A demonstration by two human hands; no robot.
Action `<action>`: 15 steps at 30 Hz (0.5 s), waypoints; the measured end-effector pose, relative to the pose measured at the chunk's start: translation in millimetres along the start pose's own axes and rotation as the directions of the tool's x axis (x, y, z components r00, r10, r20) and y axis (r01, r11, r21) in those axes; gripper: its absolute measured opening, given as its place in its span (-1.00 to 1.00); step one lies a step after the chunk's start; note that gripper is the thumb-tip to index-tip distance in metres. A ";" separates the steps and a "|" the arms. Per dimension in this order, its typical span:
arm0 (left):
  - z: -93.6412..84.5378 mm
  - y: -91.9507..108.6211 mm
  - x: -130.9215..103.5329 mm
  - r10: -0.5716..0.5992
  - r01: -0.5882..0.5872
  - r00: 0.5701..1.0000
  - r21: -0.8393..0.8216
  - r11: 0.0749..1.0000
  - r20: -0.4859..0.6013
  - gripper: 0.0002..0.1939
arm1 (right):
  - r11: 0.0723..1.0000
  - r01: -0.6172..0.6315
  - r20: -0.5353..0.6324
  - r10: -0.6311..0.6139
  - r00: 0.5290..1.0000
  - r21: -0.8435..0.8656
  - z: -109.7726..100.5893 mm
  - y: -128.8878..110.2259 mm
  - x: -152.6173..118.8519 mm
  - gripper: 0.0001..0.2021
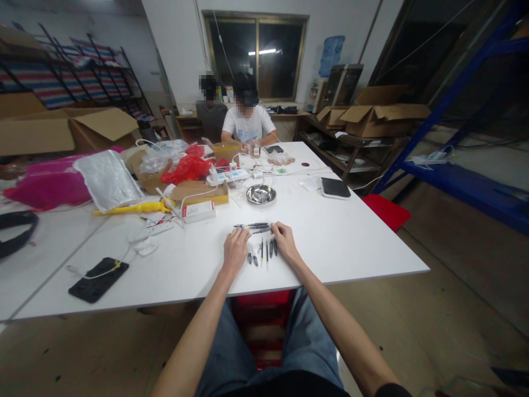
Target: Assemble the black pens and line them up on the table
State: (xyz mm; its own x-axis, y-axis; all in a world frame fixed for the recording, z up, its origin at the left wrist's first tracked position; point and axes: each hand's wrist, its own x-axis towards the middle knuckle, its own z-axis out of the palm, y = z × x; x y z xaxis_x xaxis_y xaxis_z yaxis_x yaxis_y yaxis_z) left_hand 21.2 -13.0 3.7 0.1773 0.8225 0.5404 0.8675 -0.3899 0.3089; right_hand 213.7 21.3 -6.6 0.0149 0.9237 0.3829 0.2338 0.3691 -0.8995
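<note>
Both of my hands are low over the white table (314, 237) near its front edge. Between them a dark pen (261, 230) lies roughly level. My right hand (285, 241) pinches its right end, while the curled fingers of my left hand (235, 251) close at its left end. Just beyond, more pens (253, 225) lie side by side. Below the hands, thin ink refills (262, 253) with yellowish tips stand in a row with black pen barrel parts (271, 248). Clear-and-black pen pieces (252, 259) rest beside my left wrist.
Past the pens sits a round metal dish (261, 194). A white box (198, 212), power strip (231, 176), cables and bags crowd the left. A black phone (98, 280) lies front left, a black-topped device (335, 188) back right. Another person (248, 124) sits across the table.
</note>
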 end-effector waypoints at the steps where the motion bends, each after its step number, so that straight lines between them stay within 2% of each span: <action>1: 0.6 -0.9 0.6 -0.016 0.016 1.000 0.006 1.000 0.017 -0.76 | 1.000 0.014 0.000 -0.014 1.000 -0.007 0.2 -0.7 -0.7 -0.59; 8: 4.7 -4.4 3.1 -0.129 0.123 0.981 0.053 0.991 0.144 -0.74 | 0.990 0.122 -0.024 -0.123 0.992 -0.068 1.1 -6.3 -4.9 -0.65; 13: 0.6 -2.2 1.6 -0.293 0.262 0.919 0.146 0.954 0.265 -0.65 | 0.980 0.189 -0.002 -0.190 0.982 -0.058 1.4 -10.6 -6.0 -0.88; 15: -1.8 -1.0 1.4 -0.327 0.294 0.905 0.158 0.943 0.272 -0.63 | 0.977 0.212 0.036 -0.211 0.977 -0.036 2.4 -12.4 -6.3 -0.89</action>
State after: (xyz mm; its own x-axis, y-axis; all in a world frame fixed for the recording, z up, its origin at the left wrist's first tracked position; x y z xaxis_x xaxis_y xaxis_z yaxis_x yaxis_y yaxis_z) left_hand 19.8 -12.2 5.5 0.0030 0.9846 0.1745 0.9434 -0.0607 0.3261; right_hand 208.4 11.2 1.6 -0.0699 0.8280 0.5563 0.2661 0.5529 -0.7896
